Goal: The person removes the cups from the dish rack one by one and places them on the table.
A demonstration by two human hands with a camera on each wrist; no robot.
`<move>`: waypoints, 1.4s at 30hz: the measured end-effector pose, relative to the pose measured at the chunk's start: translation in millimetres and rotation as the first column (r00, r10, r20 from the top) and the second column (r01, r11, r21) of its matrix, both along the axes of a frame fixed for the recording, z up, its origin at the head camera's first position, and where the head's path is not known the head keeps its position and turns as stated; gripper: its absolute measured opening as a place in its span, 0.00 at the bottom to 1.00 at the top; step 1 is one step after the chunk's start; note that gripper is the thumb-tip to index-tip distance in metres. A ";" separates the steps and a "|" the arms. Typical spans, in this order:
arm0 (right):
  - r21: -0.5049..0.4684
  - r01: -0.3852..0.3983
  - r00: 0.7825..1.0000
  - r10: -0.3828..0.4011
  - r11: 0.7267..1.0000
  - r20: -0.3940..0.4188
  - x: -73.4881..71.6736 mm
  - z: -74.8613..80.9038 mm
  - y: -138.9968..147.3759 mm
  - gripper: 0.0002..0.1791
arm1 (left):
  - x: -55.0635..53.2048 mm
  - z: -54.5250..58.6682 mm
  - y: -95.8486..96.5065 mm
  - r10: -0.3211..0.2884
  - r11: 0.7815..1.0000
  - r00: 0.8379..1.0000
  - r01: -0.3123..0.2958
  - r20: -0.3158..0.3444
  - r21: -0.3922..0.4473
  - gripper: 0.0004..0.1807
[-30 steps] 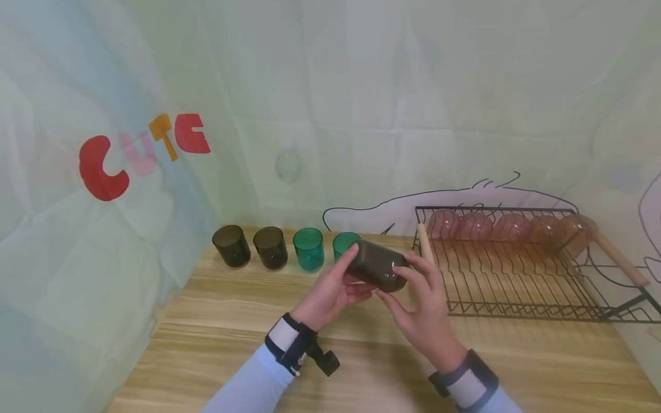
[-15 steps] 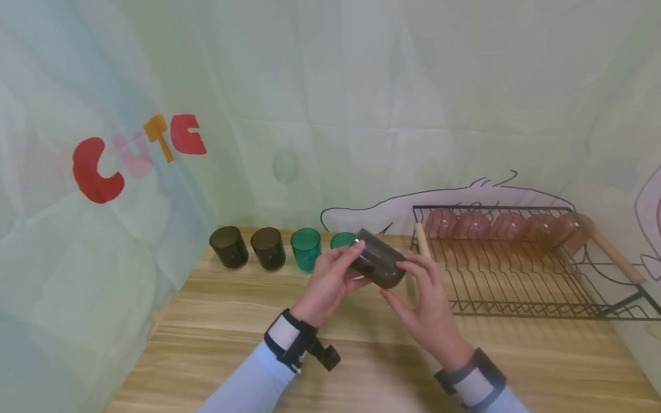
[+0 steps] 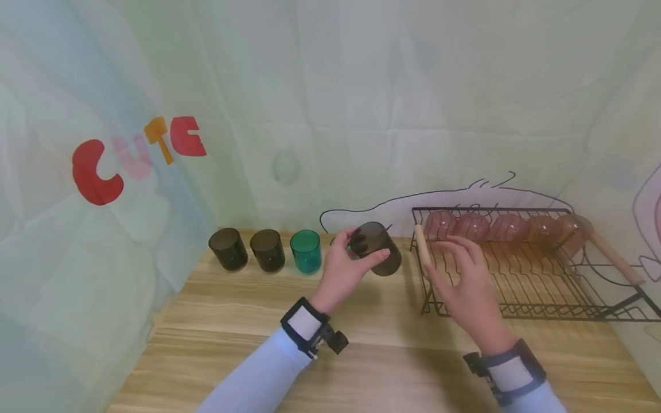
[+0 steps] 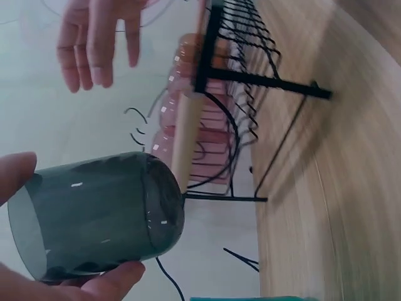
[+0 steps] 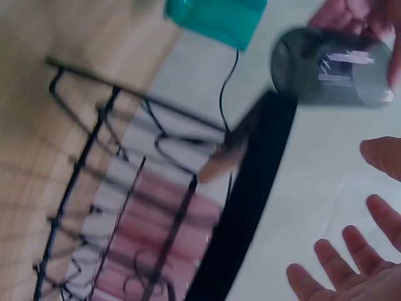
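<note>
My left hand (image 3: 345,268) grips a dark grey glass cup (image 3: 380,250) around its side, holding it tilted above the table; its smooth rounded base shows in the left wrist view (image 4: 164,207). Apart from the cup, my right hand (image 3: 471,289) is near the rack's left wooden handle (image 3: 422,245), fingers spread and loosely bent around nothing. Behind the held cup a green cup is mostly hidden by my left hand. Another green cup (image 3: 307,252) and two dark cups (image 3: 268,251) stand upright in a row to the left.
A black wire dish rack (image 3: 516,312) stands at the right of the wooden table (image 3: 248,338). Several pink and amber glasses (image 3: 508,228) sit along its back. A fabric backdrop (image 3: 289,103) with coloured letters hangs behind and at the left.
My right hand has left the cup and moved right toward the rack. My left hand has turned the cup more upright and raised it slightly.
</note>
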State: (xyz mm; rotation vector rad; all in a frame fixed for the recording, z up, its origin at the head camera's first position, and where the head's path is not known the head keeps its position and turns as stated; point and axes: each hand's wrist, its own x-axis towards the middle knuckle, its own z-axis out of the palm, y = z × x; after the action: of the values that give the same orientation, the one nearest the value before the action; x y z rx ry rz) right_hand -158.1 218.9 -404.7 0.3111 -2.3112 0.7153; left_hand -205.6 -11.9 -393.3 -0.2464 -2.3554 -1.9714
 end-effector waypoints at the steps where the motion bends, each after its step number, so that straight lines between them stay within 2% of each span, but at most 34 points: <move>1: -0.005 0.015 1.000 -0.015 1.000 0.016 -1.0 0.9 4.3 0.27 | -2.6 -3.1 2.4 0.001 1.000 1.000 -0.001 -0.026 -0.021 0.46; 5: -0.002 0.068 0.995 -0.068 0.998 0.068 -3.8 3.2 18.7 0.27 | -12.8 -17.2 10.8 0.003 0.994 0.994 -0.014 -0.107 -0.105 0.45; 8: 0.005 0.097 0.989 -0.097 0.995 0.108 -4.4 4.5 26.2 0.28 | -19.3 -27.8 15.7 0.012 0.983 0.990 -0.037 -0.139 -0.179 0.45; 15: 0.049 0.124 0.962 -0.132 0.991 0.238 -2.7 5.7 34.2 0.31 | -29.8 -48.6 25.1 0.034 0.952 0.988 -0.078 -0.148 -0.297 0.46; 19: 0.069 0.121 0.950 -0.136 0.990 0.282 -2.3 3.8 35.0 0.31 | -34.6 -55.4 29.7 0.043 0.941 0.987 -0.092 -0.155 -0.325 0.46; 23: 0.084 0.119 0.946 -0.139 0.989 0.292 -3.0 1.4 35.9 0.31 | -38.8 -60.3 34.4 0.034 0.937 0.987 -0.086 -0.158 -0.339 0.46; 28: 0.084 0.117 0.951 -0.136 0.990 0.276 -3.7 -1.6 37.1 0.30 | -43.9 -65.8 39.5 0.018 0.930 0.992 -0.063 -0.124 -0.363 0.45; 34: 0.085 0.125 0.955 -0.143 0.989 0.260 -3.4 -3.5 38.2 0.29 | -52.0 -68.4 41.0 0.031 0.927 0.994 -0.070 -0.109 -0.368 0.45; 42: 0.089 0.126 0.956 -0.145 0.988 0.256 -1.9 -5.2 39.6 0.28 | -57.8 -74.1 43.9 0.039 0.908 0.995 -0.072 -0.089 -0.414 0.46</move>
State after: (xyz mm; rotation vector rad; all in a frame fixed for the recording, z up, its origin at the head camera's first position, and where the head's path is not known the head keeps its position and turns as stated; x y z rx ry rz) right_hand -160.1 258.4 -409.9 0.0914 -2.5838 0.6377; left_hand -263.4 32.0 -467.4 -0.2658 -2.6716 -1.3836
